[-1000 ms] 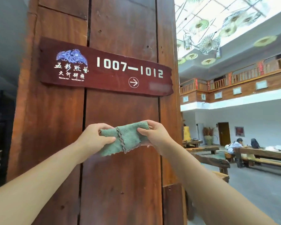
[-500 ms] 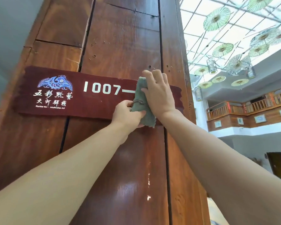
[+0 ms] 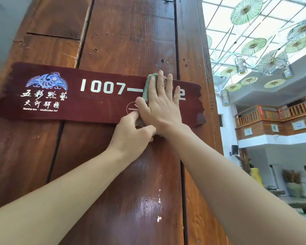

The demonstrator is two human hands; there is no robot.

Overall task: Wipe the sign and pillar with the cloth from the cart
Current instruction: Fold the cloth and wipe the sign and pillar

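The right hand [image 3: 160, 110] lies flat, fingers spread, pressing the folded green cloth [image 3: 149, 85] onto the dark red sign [image 3: 74, 96]; the left hand [image 3: 131, 133] has its grip pinched on the cloth's lower edge.

Dark red wooden sign [image 3: 99, 96] on the pillar [image 3: 127, 32], white lettering:
- Room numbers "1007—", then covered by right hand [image 3: 159, 106] and green cloth [image 3: 147, 89]; last digit "2" readable past the fingers.
- Left block under a blue bird-like emblem [image 3: 47, 81]: "五彩黔艺", below "天河驿栈", small line "Tonhe Inn · Multicolor Art", partly blurred.
- Circled arrow symbol below the numbers, half hidden by left hand [image 3: 131, 133].

Framed plaques [image 3: 298, 125] on far balcony: unreadable.
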